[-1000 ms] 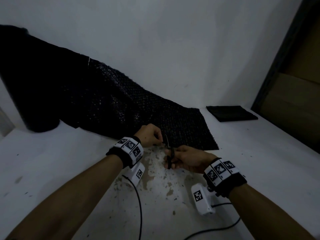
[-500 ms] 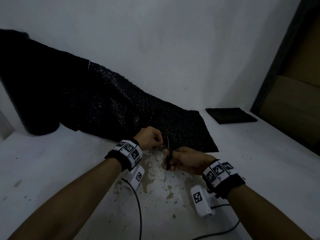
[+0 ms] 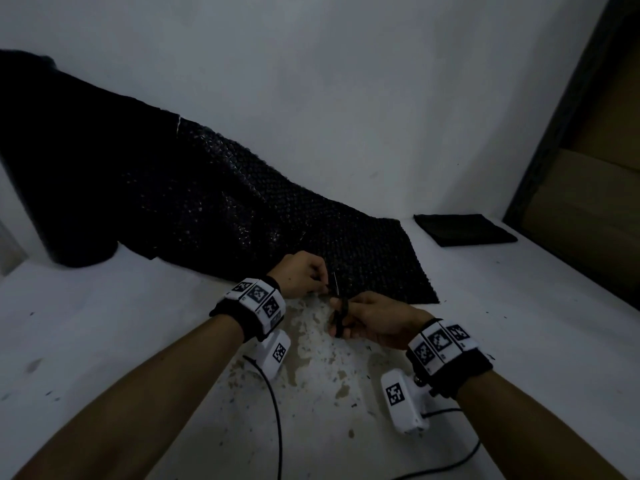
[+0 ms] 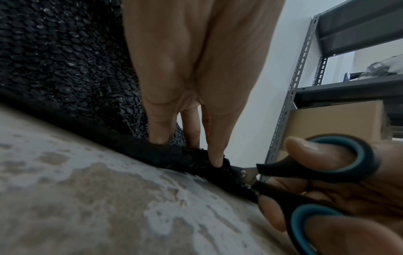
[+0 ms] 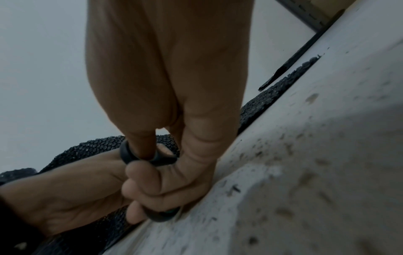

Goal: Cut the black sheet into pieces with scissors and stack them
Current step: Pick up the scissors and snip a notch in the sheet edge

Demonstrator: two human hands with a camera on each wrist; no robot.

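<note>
Black bubble-textured sheet (image 3: 242, 216), black scissors (image 4: 316, 174) (teal-lined loops), stained white table (image 3: 519, 323)

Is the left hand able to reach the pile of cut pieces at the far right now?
Probably not: the left hand pinches the black sheet, and the right hand lies between it and the pile.

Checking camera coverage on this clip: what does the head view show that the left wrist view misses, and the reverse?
Only the head view shows the stack of cut pieces by the wall, the sheet's rolled end and both wrist bands. Only the left wrist view shows the blue-lined scissors handles, their pivot, and a metal shelf holding a cardboard box. Both show the left hand pinching the black sheet edge and the right hand working the scissors.
</note>
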